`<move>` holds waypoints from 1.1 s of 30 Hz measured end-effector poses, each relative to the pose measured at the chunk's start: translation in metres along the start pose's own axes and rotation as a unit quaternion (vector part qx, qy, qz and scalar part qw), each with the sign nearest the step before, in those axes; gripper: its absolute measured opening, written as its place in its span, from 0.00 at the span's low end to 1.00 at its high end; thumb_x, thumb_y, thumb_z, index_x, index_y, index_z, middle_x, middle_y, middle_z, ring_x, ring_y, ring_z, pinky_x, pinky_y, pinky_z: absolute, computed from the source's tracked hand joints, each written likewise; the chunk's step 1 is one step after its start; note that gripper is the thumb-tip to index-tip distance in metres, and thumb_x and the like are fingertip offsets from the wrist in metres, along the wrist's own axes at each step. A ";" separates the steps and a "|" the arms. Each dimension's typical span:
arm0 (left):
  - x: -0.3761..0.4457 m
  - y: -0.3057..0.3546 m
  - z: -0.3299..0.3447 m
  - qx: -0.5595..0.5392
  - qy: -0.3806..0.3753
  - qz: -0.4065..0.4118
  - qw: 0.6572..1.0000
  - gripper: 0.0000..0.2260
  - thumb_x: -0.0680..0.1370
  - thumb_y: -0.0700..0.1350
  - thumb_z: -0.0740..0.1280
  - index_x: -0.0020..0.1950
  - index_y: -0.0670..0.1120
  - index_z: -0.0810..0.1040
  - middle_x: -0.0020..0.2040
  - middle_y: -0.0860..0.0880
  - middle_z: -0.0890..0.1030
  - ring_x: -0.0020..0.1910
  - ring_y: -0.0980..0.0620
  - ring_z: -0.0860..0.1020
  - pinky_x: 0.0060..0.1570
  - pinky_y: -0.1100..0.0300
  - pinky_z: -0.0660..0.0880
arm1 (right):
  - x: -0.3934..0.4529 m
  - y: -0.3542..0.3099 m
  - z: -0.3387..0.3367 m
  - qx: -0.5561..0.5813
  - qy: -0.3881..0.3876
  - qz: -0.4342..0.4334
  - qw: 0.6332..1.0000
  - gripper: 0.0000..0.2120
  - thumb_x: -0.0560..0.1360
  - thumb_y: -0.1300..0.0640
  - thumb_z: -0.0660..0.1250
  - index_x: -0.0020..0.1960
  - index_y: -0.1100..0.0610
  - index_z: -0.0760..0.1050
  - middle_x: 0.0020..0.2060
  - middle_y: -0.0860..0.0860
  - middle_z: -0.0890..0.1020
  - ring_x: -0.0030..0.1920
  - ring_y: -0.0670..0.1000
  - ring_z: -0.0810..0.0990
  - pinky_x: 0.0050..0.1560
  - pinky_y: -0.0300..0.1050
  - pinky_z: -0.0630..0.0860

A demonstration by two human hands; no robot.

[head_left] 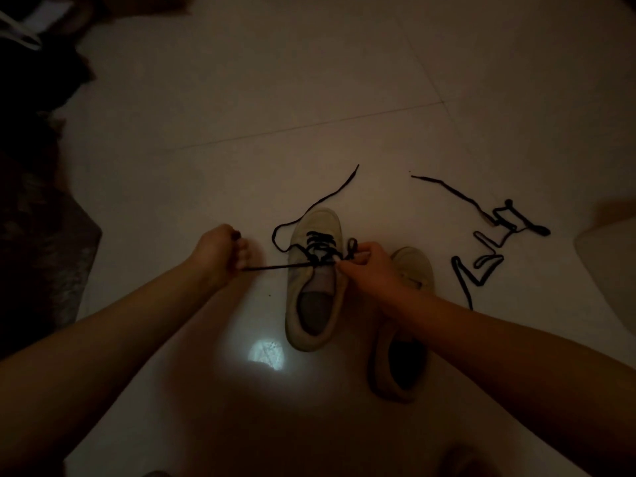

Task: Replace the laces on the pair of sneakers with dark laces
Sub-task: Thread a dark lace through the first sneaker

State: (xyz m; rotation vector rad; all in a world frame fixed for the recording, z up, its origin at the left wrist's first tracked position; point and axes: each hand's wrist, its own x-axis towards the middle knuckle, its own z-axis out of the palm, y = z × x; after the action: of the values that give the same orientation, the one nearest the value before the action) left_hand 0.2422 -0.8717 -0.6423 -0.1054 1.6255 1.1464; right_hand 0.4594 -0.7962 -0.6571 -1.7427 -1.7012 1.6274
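Observation:
A pale sneaker (315, 304) lies on the tiled floor, toe pointing away, with a dark lace (318, 244) threaded through its upper eyelets. My left hand (220, 249) grips one end of that lace and holds it taut out to the left. My right hand (366, 266) pinches the lace at the sneaker's right eyelet row, a small loop sticking up above the fingers. The lace's other end trails off past the toe. A second pale sneaker (399, 359) lies to the right, partly under my right forearm. A loose dark lace (488, 242) lies tangled further right.
The floor is pale tile (275, 115) with a bright reflection spot (265, 352) near the first sneaker's heel. Dark clutter and fabric (38, 201) fill the left edge. A pale object (609, 270) stands at the right edge.

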 end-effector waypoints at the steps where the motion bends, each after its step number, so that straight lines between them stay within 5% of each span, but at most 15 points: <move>1: 0.003 -0.004 -0.004 0.164 0.028 0.072 0.983 0.13 0.79 0.38 0.50 0.35 0.45 0.64 0.28 0.48 0.65 0.21 0.54 0.64 0.22 0.68 0.61 | 0.000 0.000 0.000 0.005 0.002 0.001 1.000 0.24 0.73 0.55 0.71 0.64 0.63 0.66 0.37 0.46 0.73 0.39 0.44 0.73 0.43 0.37 0.72; 3: 0.002 -0.018 -0.010 0.429 -0.003 0.229 0.874 0.12 0.79 0.47 0.53 0.43 0.48 0.74 0.38 0.48 0.74 0.35 0.51 0.73 0.33 0.62 0.67 | -0.001 -0.001 0.000 -0.001 0.001 -0.004 1.000 0.26 0.73 0.55 0.71 0.66 0.61 0.65 0.39 0.48 0.75 0.41 0.44 0.73 0.41 0.35 0.71; 5: -0.005 -0.031 -0.005 0.585 -0.084 0.296 0.751 0.18 0.74 0.59 0.52 0.55 0.57 0.78 0.48 0.54 0.78 0.47 0.53 0.76 0.43 0.61 0.69 | -0.002 -0.003 -0.001 -0.011 -0.008 -0.010 1.000 0.27 0.74 0.56 0.70 0.69 0.59 0.63 0.44 0.52 0.78 0.40 0.43 0.71 0.33 0.28 0.67; 8: -0.014 -0.035 0.011 0.697 -0.060 0.392 0.597 0.30 0.68 0.71 0.48 0.58 0.59 0.79 0.52 0.53 0.77 0.54 0.50 0.74 0.46 0.58 0.66 | -0.002 -0.004 0.000 -0.026 -0.014 -0.015 0.999 0.26 0.74 0.56 0.69 0.69 0.59 0.64 0.41 0.52 0.76 0.37 0.43 0.72 0.34 0.32 0.69; 10: -0.015 -0.032 0.020 0.697 -0.048 0.471 0.538 0.31 0.68 0.69 0.48 0.51 0.55 0.82 0.52 0.51 0.78 0.57 0.45 0.72 0.52 0.51 0.64 | -0.002 -0.003 0.001 -0.036 -0.011 -0.020 0.999 0.26 0.74 0.55 0.70 0.68 0.59 0.65 0.46 0.56 0.79 0.40 0.46 0.74 0.36 0.37 0.71; 12: -0.010 -0.031 0.020 0.675 -0.063 0.468 0.567 0.28 0.70 0.65 0.48 0.45 0.53 0.83 0.49 0.51 0.79 0.57 0.47 0.73 0.58 0.48 0.62 | -0.003 -0.002 0.001 -0.042 -0.004 -0.027 0.999 0.28 0.74 0.55 0.70 0.69 0.58 0.64 0.48 0.59 0.79 0.40 0.46 0.74 0.35 0.33 0.70; 14: -0.006 -0.030 0.016 0.594 -0.042 0.409 0.692 0.21 0.72 0.60 0.51 0.38 0.48 0.78 0.42 0.49 0.79 0.47 0.49 0.75 0.51 0.53 0.67 | -0.003 -0.001 0.000 -0.044 0.002 -0.032 0.999 0.29 0.74 0.54 0.70 0.70 0.58 0.62 0.45 0.58 0.80 0.38 0.44 0.73 0.31 0.29 0.68; 17: 0.000 -0.013 0.010 0.334 0.096 0.285 0.893 0.14 0.77 0.44 0.60 0.33 0.41 0.72 0.38 0.38 0.80 0.32 0.47 0.79 0.35 0.56 0.74 | -0.001 0.000 0.000 -0.043 0.006 -0.028 0.999 0.30 0.74 0.54 0.70 0.70 0.58 0.61 0.48 0.59 0.80 0.41 0.47 0.75 0.34 0.30 0.69; 20: 0.004 -0.004 -0.007 0.165 0.152 0.108 0.969 0.14 0.79 0.39 0.60 0.33 0.40 0.67 0.32 0.39 0.72 0.17 0.54 0.73 0.17 0.65 0.68 | 0.001 0.001 0.001 -0.040 0.003 -0.026 0.999 0.29 0.74 0.54 0.70 0.70 0.58 0.62 0.48 0.59 0.81 0.43 0.48 0.76 0.36 0.32 0.69; 22: 0.009 -0.014 -0.017 0.275 0.115 0.079 0.951 0.14 0.78 0.41 0.63 0.33 0.41 0.69 0.33 0.39 0.72 0.23 0.47 0.74 0.25 0.61 0.70 | 0.003 0.001 0.003 -0.048 0.003 -0.027 0.998 0.28 0.73 0.55 0.70 0.69 0.58 0.64 0.44 0.56 0.81 0.42 0.48 0.76 0.36 0.32 0.69; 23: 0.011 -0.021 -0.022 0.395 0.093 0.091 0.909 0.12 0.77 0.44 0.64 0.35 0.41 0.71 0.35 0.39 0.74 0.29 0.44 0.75 0.31 0.58 0.72 | 0.003 0.001 0.004 -0.054 0.003 -0.027 0.998 0.27 0.73 0.55 0.70 0.68 0.58 0.64 0.41 0.54 0.79 0.41 0.48 0.76 0.36 0.33 0.69; 26: 0.000 -0.033 -0.014 0.694 0.067 0.211 0.685 0.15 0.74 0.52 0.65 0.57 0.46 0.75 0.54 0.42 0.78 0.53 0.41 0.76 0.50 0.53 0.70 | 0.002 0.002 0.005 -0.070 -0.002 -0.034 0.997 0.25 0.74 0.54 0.70 0.67 0.58 0.66 0.36 0.49 0.77 0.37 0.47 0.76 0.34 0.34 0.70; 27: -0.006 -0.033 -0.006 0.692 0.054 0.291 0.659 0.20 0.73 0.54 0.62 0.62 0.47 0.74 0.58 0.42 0.76 0.56 0.40 0.75 0.53 0.51 0.70 | 0.001 0.002 0.005 -0.076 -0.004 -0.039 0.996 0.24 0.74 0.54 0.69 0.66 0.58 0.67 0.35 0.48 0.77 0.35 0.45 0.75 0.33 0.34 0.69; 29: -0.017 -0.032 0.013 0.622 -0.028 0.414 0.664 0.24 0.71 0.55 0.56 0.62 0.46 0.77 0.57 0.42 0.78 0.53 0.39 0.77 0.50 0.50 0.73 | 0.000 0.001 0.005 -0.084 -0.009 -0.048 0.995 0.22 0.75 0.55 0.68 0.66 0.58 0.67 0.33 0.47 0.74 0.33 0.42 0.73 0.32 0.34 0.68; 33: -0.019 -0.038 0.045 0.668 -0.063 0.450 0.590 0.24 0.74 0.61 0.55 0.64 0.52 0.76 0.57 0.48 0.77 0.57 0.45 0.74 0.51 0.54 0.66 | -0.001 0.000 0.004 -0.087 -0.014 -0.052 0.995 0.20 0.75 0.56 0.67 0.65 0.58 0.68 0.33 0.47 0.74 0.33 0.43 0.73 0.33 0.34 0.69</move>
State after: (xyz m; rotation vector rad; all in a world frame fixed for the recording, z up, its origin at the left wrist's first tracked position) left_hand 0.3039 -0.8691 -0.6478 1.9122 2.0165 0.2110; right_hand 0.4566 -0.7996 -0.6582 -1.6791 -1.9647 1.5064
